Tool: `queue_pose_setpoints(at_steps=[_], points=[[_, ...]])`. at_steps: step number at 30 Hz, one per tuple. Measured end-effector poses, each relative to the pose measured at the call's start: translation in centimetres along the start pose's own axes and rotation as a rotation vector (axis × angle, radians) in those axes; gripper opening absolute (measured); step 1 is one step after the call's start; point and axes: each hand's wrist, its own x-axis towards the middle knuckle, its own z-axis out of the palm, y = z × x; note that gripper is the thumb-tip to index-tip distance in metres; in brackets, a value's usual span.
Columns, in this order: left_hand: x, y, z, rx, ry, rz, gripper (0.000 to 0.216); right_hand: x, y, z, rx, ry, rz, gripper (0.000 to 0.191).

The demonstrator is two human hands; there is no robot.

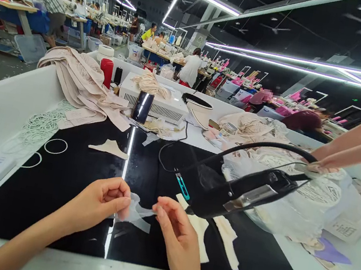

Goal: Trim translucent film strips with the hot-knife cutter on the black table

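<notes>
My left hand [103, 203] is closed, pinching one end of a thin translucent strip [137, 213] just above the black table surface [64, 179]. My right hand [174, 229] pinches the other end of the same strip, fingers pressed together. Two cream fabric pieces [214, 238] lie on the black surface right of my right hand. A black gooseneck lamp head [243, 192] hangs just above and beyond my right hand.
A heap of beige fabric [81, 82], a red thread cone [107, 71], a white box device [158, 101] and a dark phone [142, 107] sit at the back. White elastic rings [45, 125] lie left. Clear bags of lace [305, 199] fill the right. Other workers sit at distant tables.
</notes>
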Motion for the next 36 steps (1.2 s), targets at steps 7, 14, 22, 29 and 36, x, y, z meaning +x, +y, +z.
queue_pose_setpoints(at_steps=[7, 14, 22, 29, 36], points=[[-0.2, -0.3, 0.6, -0.06, -0.084, -0.018, 0.025, -0.6, 0.4, 0.1, -0.177, -0.087, -0.249, 0.03], [0.0, -0.6, 0.3, -0.047, -0.037, -0.032, 0.025, -0.4, 0.5, 2.3, 0.052, -0.263, -0.109, 0.026], [0.0, -0.8, 0.1, 0.251, 0.105, -0.113, 0.018, 0.5, 1.3, 2.6, -0.196, -0.128, -0.201, 0.018], [-0.2, -1.5, 0.4, 0.773, 0.229, -0.006, 0.008, 0.1, 2.9, 2.8, -0.432, -0.128, -0.42, 0.026], [-0.5, -3.0, 0.8, 1.162, 0.222, 0.141, 0.022, -0.3, 3.9, 2.8, -0.733, -0.083, -0.62, 0.03]])
